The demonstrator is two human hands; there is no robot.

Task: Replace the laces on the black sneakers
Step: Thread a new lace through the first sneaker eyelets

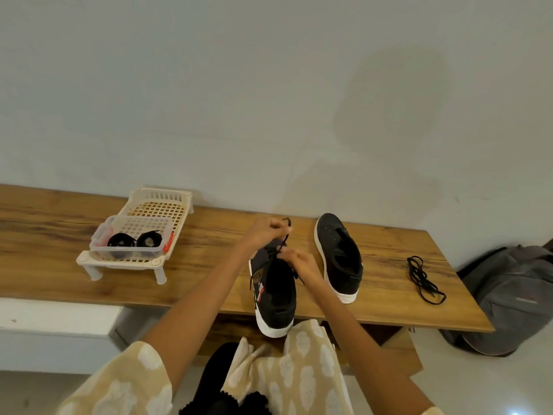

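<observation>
The head view looks down at two bare arms that reach over a wooden counter (209, 277). Nearest to the person is a black sneaker (275, 295). Its heel sticks out past the front edge of the counter, and its long side points away toward the wall. The right hand (296, 262) sits on top of this shoe, with fingers curled on a black lace (284, 239) at the holes. The left hand (266, 232) is a bit farther back and higher, pinching the same lace and holding it up. The lace runs in a short slanted line between the two hands, so I think the next pull goes up and away from the shoe.

Just to the right stands the other sneaker (339, 256), pointing the same way, with no lace in its holes. Farther right a loose lace (423, 280) lies in a bundle, with bare wood around it. On the left, well apart, a white rack (167, 205) holds a clear box (131, 238) with two rolled laces (134, 242). A grey bag (508, 298) sits past the counter's right end. There is open room above the shoe for pulling.
</observation>
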